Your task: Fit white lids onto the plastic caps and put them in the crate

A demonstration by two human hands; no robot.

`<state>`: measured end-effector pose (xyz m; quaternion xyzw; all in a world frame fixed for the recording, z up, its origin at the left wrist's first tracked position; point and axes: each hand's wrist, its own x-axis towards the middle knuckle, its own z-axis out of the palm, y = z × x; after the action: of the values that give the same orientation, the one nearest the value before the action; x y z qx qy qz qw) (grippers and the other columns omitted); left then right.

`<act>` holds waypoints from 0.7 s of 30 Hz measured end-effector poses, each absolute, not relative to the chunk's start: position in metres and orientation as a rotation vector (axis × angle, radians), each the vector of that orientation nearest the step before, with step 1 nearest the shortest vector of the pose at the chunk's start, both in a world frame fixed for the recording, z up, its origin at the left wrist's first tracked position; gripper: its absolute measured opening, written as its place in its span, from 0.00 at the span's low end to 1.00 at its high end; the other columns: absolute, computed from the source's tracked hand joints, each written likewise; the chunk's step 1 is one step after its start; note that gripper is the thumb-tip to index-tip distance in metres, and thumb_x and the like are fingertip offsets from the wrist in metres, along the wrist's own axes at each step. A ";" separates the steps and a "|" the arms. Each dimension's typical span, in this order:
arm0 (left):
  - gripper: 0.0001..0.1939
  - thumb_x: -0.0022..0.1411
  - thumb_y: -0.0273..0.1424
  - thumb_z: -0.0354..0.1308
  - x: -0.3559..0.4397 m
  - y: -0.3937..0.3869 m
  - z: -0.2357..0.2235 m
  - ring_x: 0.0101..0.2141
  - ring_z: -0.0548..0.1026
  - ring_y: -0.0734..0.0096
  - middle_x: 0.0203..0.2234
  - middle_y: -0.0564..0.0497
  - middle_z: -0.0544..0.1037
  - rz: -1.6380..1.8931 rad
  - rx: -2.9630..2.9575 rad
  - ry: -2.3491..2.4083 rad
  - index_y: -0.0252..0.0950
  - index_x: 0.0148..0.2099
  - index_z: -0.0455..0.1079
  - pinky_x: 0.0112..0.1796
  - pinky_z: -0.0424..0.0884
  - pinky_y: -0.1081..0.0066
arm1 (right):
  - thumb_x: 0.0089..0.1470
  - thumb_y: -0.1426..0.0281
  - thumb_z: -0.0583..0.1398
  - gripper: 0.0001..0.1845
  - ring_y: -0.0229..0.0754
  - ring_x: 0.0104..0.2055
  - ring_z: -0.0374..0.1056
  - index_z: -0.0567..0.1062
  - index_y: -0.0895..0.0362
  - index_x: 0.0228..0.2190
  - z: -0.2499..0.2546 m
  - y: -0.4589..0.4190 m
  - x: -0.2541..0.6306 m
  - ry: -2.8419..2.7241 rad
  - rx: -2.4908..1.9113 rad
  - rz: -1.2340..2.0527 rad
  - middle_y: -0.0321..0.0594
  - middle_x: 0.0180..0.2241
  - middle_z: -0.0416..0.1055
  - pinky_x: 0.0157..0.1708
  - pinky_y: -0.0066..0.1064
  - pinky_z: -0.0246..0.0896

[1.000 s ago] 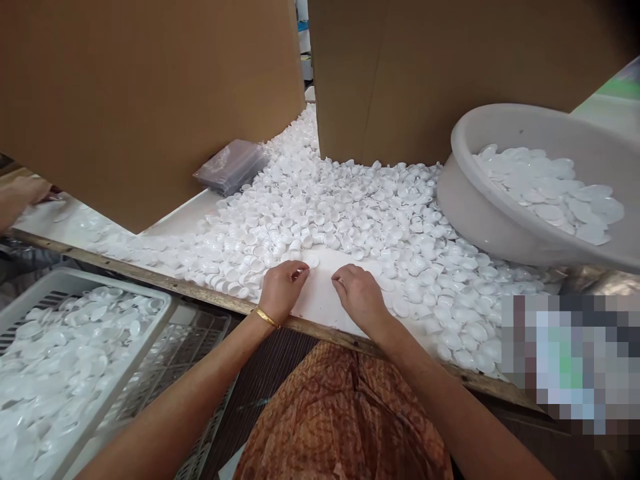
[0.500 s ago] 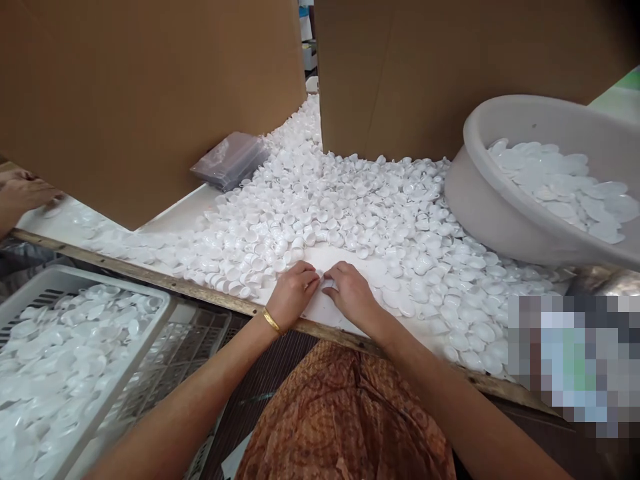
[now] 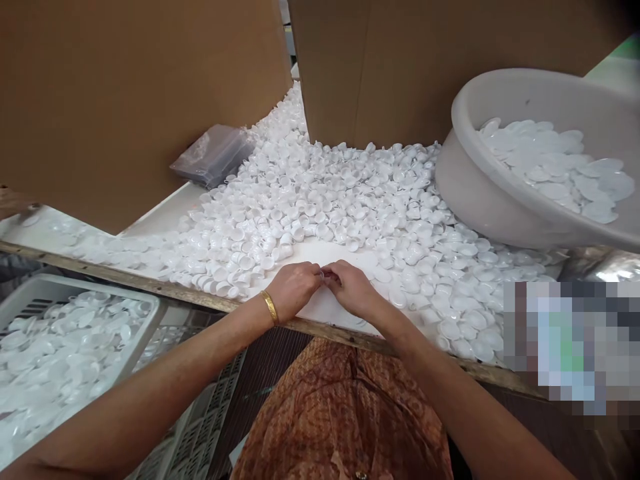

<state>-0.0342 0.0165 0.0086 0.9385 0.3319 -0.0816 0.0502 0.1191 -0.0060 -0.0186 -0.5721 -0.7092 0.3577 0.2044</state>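
My left hand (image 3: 294,288) and my right hand (image 3: 353,288) meet fingertip to fingertip over a bare patch of the white table (image 3: 325,303), near its wooden front edge. Both are curled shut in a pinch around a small white plastic piece (image 3: 324,272), mostly hidden by the fingers. A gold bangle sits on my left wrist. Just beyond my hands lies a big heap of small white plastic caps (image 3: 340,207).
A grey basin (image 3: 480,193) with flat white discs tilts at the right. A grey slotted crate (image 3: 145,320) with white pieces stands low at the left. Cardboard walls (image 3: 125,100) rise behind. A clear plastic bag (image 3: 213,157) lies by the left wall.
My two hands have come together from a hand's width apart and now pinch at one spot. The other person's hand at the far left edge has gone from view.
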 end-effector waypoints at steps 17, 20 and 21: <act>0.09 0.62 0.25 0.47 -0.032 0.000 -0.010 0.33 0.69 0.66 0.30 0.47 0.72 0.047 2.859 1.103 0.31 0.37 0.68 0.33 0.66 0.66 | 0.56 0.73 0.51 0.13 0.38 0.35 0.65 0.75 0.57 0.30 -0.021 0.008 0.109 -2.138 -1.767 0.837 0.40 0.31 0.71 0.36 0.27 0.57; 0.11 0.63 0.27 0.46 -0.047 -0.010 0.003 0.33 0.69 0.69 0.31 0.48 0.72 0.163 2.821 1.139 0.33 0.34 0.68 0.34 0.67 0.70 | 0.57 0.71 0.51 0.13 0.39 0.40 0.66 0.74 0.58 0.39 -0.011 -0.004 0.116 -2.056 -1.677 0.777 0.42 0.38 0.71 0.40 0.28 0.59; 0.11 0.64 0.28 0.45 -0.063 -0.015 0.010 0.33 0.69 0.71 0.32 0.48 0.72 0.249 2.784 1.239 0.34 0.33 0.68 0.34 0.67 0.71 | 0.58 0.70 0.51 0.15 0.39 0.40 0.66 0.72 0.58 0.44 -0.007 -0.009 0.122 -2.001 -1.644 0.740 0.43 0.41 0.70 0.40 0.28 0.59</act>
<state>-0.0635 -0.0153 0.0095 0.9098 0.4049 0.0813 0.0419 0.1222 -0.0094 -0.0075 -0.5951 -0.7243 0.2679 0.2225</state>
